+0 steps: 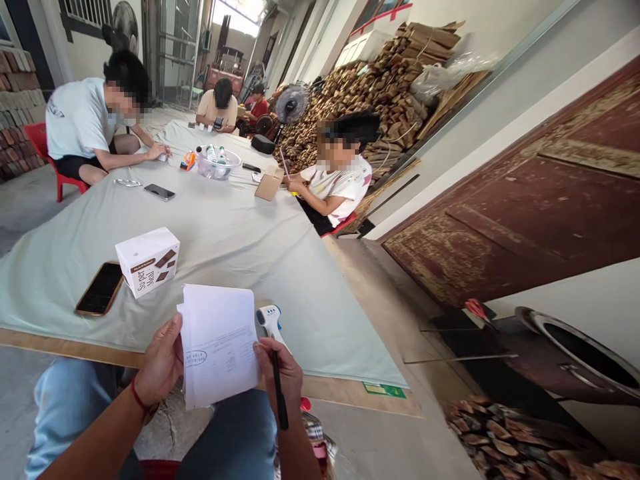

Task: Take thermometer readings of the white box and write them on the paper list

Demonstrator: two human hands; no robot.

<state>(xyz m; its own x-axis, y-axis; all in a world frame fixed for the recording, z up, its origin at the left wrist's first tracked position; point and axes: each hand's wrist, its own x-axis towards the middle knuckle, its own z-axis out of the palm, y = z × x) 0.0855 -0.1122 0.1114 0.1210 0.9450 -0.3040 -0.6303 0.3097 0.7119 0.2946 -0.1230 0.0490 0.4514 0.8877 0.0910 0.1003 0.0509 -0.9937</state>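
A small stack of white paper sheets [220,347], with faint print and a stamped oval mark, is held over my lap at the table's edge. My left hand [163,360] grips its left side, thumb on top. At the right edge, my right hand [281,373] pinches the paper and also holds a black pen [279,393], which points down toward my wrist. Just behind that hand, a white and blue infrared thermometer [270,319] lies on the cloth. Beyond my left hand are a white box with chocolate pictures [150,259] and a dark phone [101,288].
A pale cloth covers the long table [210,213]. Farther along are another phone [160,192], a clear basin with bottles [218,163] and a cardboard piece [268,187]. Several people sit around it. Stacked firewood [350,100] lines the right wall; a large metal pot [575,353] stands at right.
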